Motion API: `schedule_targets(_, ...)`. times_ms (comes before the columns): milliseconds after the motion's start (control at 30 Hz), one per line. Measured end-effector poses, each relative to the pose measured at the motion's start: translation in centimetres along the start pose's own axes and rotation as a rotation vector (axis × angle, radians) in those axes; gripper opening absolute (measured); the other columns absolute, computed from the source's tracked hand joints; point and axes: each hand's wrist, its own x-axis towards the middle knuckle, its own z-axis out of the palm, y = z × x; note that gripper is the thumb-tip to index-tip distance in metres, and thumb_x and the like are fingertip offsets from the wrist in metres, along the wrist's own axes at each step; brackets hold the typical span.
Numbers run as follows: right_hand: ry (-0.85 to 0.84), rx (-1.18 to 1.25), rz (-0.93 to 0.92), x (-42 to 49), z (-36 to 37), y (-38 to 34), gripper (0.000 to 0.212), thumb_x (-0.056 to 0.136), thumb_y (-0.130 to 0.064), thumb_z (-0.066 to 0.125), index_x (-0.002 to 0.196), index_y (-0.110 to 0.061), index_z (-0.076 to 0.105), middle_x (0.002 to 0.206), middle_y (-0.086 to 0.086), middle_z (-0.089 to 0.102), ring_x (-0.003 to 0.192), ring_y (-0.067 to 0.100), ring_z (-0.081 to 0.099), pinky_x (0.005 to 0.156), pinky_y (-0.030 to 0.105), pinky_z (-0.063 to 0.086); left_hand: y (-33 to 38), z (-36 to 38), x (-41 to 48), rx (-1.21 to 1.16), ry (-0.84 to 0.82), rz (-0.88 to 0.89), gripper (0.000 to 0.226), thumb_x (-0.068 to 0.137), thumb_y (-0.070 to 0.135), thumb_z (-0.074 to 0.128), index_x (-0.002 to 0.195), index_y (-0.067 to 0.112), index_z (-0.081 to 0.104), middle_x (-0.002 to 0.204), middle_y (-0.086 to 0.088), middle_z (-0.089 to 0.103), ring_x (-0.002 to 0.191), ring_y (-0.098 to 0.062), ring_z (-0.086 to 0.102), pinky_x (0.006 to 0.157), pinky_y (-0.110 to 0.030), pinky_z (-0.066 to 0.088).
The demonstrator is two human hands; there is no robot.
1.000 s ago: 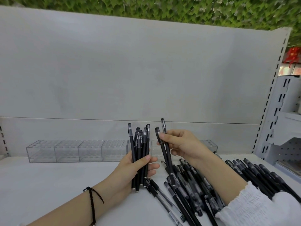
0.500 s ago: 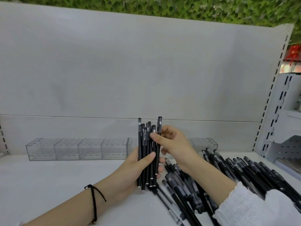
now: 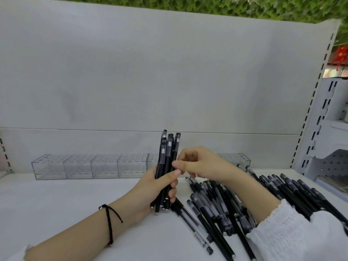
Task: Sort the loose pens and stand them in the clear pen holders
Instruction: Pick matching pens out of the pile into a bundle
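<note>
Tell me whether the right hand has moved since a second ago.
Yes. The right hand moved left against the clear pen holders, toward the pen bundle.

clear glossy plastic pen holders (image 3: 105, 165)

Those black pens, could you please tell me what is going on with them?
A person is gathering them. The left hand grips an upright bundle of pens. The right hand touches the bundle; whether it pinches a pen is unclear. More loose pens lie on the shelf to the right. The clear holders behind show none.
</note>
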Motion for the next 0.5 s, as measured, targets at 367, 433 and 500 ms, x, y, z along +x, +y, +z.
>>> schedule_targets(367,-0.292,-0.614,0.307,-1.3,-1.8,1.0,0.038,0.074,-0.049,0.078,0.060,-0.020,0.058,0.054,-0.010,0.052,0.048,0.004,0.044,0.054,0.022,0.034,0.1,-1.1,0.5,-0.006,0.155,0.011,0.014,0.091,0.016,0.063,0.089,0.008,0.051,0.063,-0.002,0.049,0.048,-0.015,0.046,0.047,-0.028,0.045)
schedule_targets(433,-0.273,-0.684,0.309,-1.4,-1.5,0.8,0.046,0.070,-0.057,0.077,0.062,-0.018,0.054,0.051,-0.009,0.044,0.050,0.010,0.039,0.053,0.025,0.030,0.1,-1.1,0.5,0.003,0.160,0.017,0.013,0.091,0.015,0.062,0.089,0.008,0.051,0.062,-0.002,0.049,0.048,-0.015,0.046,0.047,-0.028,0.044)
schedule_targets(500,-0.282,-0.746,0.286,-1.6,-1.1,0.6,0.049,0.067,-0.062,0.077,0.066,-0.018,0.056,0.055,-0.008,0.044,0.054,0.011,0.041,0.056,0.027,0.032,0.1,-1.1,0.5,0.005,0.164,0.023,0.013,0.091,0.014,0.062,0.090,0.008,0.051,0.062,-0.002,0.049,0.048,-0.016,0.046,0.047,-0.028,0.044)
